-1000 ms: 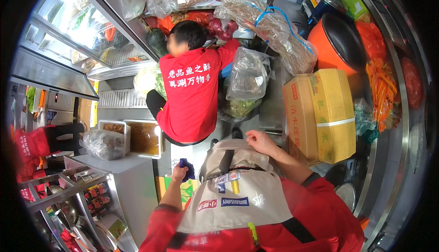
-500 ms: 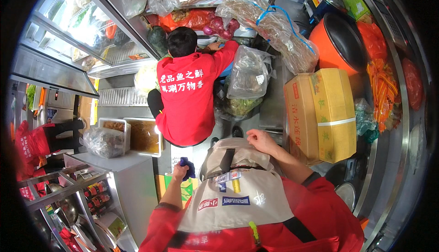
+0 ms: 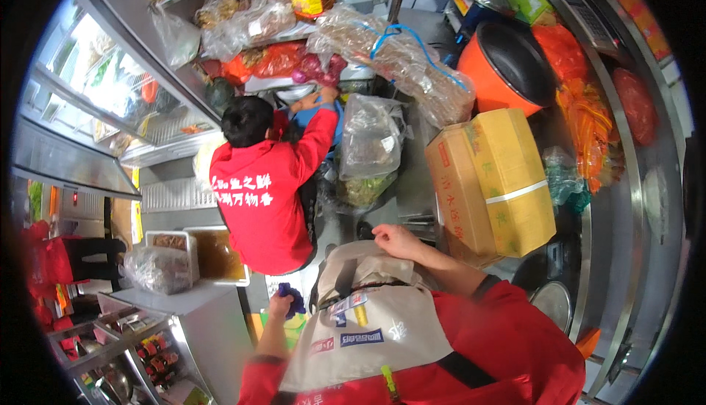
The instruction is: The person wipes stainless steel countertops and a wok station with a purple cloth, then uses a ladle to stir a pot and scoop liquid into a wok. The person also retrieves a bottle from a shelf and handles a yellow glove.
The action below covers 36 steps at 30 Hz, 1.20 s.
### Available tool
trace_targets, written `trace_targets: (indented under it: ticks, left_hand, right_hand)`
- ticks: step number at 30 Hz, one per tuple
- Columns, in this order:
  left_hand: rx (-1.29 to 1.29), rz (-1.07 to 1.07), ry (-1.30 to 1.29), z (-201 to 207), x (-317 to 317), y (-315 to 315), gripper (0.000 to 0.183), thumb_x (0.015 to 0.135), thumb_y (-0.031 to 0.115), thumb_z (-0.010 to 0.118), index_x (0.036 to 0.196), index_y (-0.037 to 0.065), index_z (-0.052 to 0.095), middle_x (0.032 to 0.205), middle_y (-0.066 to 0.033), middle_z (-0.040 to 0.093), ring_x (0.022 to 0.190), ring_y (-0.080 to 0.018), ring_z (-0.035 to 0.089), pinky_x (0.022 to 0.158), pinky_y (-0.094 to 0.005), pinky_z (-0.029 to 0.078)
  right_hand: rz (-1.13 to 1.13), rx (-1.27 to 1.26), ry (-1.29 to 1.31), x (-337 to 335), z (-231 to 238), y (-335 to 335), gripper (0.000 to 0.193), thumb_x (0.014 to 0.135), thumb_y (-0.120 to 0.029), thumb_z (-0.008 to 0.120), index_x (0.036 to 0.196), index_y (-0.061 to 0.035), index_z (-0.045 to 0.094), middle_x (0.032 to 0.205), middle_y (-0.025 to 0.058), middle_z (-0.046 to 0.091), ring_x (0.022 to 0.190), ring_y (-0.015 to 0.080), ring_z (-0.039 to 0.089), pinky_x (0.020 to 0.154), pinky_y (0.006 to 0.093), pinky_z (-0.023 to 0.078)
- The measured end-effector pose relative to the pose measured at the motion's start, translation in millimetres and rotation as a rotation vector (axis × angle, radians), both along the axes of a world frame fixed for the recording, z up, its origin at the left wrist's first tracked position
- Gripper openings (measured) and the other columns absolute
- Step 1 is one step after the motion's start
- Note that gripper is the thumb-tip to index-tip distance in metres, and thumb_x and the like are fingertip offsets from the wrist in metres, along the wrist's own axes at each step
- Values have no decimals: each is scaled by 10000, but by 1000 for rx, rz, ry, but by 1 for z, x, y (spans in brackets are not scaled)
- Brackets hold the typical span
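At the lower left, my left hand (image 3: 279,308) is closed around a crumpled dark purple cloth (image 3: 293,298). My right hand (image 3: 398,242) is held before the front of my beige apron (image 3: 401,331), its fingers curled in, and nothing shows in them. Ahead of me a co-worker in a red jacket (image 3: 265,214) crouches with their back to me. The co-worker's hand (image 3: 327,96) is at a blue container (image 3: 337,127) by the low shelf. Beside it lie a clear plastic bag (image 3: 371,136) and some bagged greens (image 3: 364,190).
A taped cardboard box (image 3: 515,184) and an orange pot (image 3: 507,66) stand at the right. A glass-doored fridge (image 3: 95,89) is at the left, above a white tub (image 3: 220,247). Red onions (image 3: 320,69) lie on the shelf ahead. Another person (image 3: 55,258) is at far left.
My view has shifted, so the surroundings sit further left and lower. The co-worker has drawn back from the shelf, and more of the blue container shows. My left hand keeps the cloth.
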<state>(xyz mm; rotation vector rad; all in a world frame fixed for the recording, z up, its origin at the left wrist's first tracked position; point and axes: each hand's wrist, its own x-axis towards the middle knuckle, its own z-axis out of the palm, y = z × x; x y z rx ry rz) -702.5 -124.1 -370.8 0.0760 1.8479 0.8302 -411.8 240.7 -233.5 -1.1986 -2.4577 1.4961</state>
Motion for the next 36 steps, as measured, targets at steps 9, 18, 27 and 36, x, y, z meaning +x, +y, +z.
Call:
trace_targets:
  ticks: [9,18,27,36]
  left_hand:
    - [-79,-324,54,16,-11,3,468,768,88,669,1235,84,658,1015,-86,731,886,-231,718,813,-377,586]
    - [-141,-541,180,19,-9,4,368,845,249,640,1167,76,680,915,-117,751,823,-250,732,717,-394,595]
    - [-86,-522,47,-18,-16,-27,295,782,257,815,917,11,724,833,-64,719,723,-149,650,640,-364,534]
    - [180,-51,-399,-16,3,9,347,849,266,714,1004,-44,694,960,-230,728,814,-336,713,786,-427,594]
  right_hand:
    - [-10,-4,-31,-7,13,0,291,904,-181,626,1125,1,680,977,183,748,916,317,732,816,408,573]
    - [-3,-9,11,-5,2,-1,313,891,-183,625,1135,4,681,1007,185,748,938,335,726,832,422,570]
    - [15,46,-17,0,-20,-4,312,892,-188,622,1136,-4,682,1019,186,749,952,344,724,844,431,568]
    - [40,20,41,-11,-10,9,299,878,-215,596,1084,-20,689,1024,213,721,962,390,696,844,464,542]
